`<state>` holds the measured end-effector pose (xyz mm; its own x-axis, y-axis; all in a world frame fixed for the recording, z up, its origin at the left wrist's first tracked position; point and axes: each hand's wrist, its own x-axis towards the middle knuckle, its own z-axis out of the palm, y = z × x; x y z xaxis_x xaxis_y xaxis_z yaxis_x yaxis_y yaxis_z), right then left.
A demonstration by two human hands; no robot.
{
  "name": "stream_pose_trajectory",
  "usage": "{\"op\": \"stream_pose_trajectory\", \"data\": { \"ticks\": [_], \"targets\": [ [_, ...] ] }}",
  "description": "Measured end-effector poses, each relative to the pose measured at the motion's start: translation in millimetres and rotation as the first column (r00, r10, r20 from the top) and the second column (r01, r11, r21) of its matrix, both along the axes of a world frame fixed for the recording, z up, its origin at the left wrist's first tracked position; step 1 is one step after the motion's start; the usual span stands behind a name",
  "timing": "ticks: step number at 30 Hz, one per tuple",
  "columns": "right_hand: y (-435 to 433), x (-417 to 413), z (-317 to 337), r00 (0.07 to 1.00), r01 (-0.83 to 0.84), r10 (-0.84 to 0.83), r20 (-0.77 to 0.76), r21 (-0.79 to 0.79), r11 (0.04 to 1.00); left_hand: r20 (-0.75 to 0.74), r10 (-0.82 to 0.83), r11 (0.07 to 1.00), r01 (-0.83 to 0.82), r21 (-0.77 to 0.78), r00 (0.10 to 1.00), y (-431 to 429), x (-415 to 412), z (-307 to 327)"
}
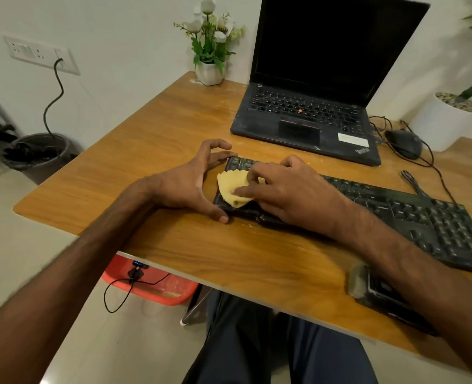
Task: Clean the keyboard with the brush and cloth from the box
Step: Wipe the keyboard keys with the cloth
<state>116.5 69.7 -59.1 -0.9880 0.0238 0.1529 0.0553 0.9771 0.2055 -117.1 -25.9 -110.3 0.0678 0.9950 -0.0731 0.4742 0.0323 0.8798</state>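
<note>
A black keyboard (412,214) lies slanted across the wooden desk. My left hand (187,184) clasps its left end, thumb on the near edge and fingers curled at the far corner. My right hand (282,189) presses a folded yellow cloth (230,187) onto the leftmost keys, fingers bent over it. The brush (367,284), with a black handle and pale bristles, lies on the desk near its front edge, partly hidden under my right forearm. No box is in view.
An open black laptop (309,115) stands behind the keyboard. A black mouse (403,142) with its cable lies right of it. A flower pot (209,70) sits at the desk's back edge, a white planter (448,120) at far right. Under the desk is a red tub (151,284).
</note>
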Motion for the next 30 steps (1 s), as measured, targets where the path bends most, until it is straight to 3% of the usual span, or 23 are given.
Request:
{"op": "stream_pose_trajectory", "data": {
  "ticks": [3,6,11,19,23,27,30],
  "targets": [
    [-1.3,4.8,-5.9,0.997,0.048,-0.051,-0.061,-0.041,0.998,0.01,-0.001,1.0,0.001,0.004,1.0,-1.4,1.2,0.9],
    [-17.4,-3.8,-15.9,0.994,-0.03,0.022,-0.108,-0.075,0.997,0.013,-0.011,1.0,0.01,0.013,1.0,-1.1,1.7,-0.4],
    [-24.3,-24.8,-13.2,0.984,-0.138,0.144,-0.109,0.06,0.989,0.017,-0.022,0.999,0.022,0.029,1.0,-2.5,1.0,-0.9],
    [-9.3,17.4,-8.0,0.98,-0.192,0.197,-0.028,0.115,0.975,-0.004,-0.034,0.999,0.034,0.008,0.999,0.2,0.7,-4.3],
    [-11.8,5.3,-14.4,0.994,-0.062,0.05,-0.101,-0.122,0.991,-0.008,-0.059,0.998,0.059,0.007,0.998,-0.4,3.8,-1.6],
    [-7.1,-2.1,-4.2,0.968,-0.032,-0.09,-0.235,-0.47,0.882,0.023,-0.037,0.999,0.037,0.024,0.999,-4.0,6.1,0.3],
    [-0.6,19.9,5.3,0.919,-0.066,-0.113,-0.378,-0.43,0.9,0.045,-0.035,0.999,0.034,0.014,0.998,-4.1,5.2,0.3]
  ]
}}
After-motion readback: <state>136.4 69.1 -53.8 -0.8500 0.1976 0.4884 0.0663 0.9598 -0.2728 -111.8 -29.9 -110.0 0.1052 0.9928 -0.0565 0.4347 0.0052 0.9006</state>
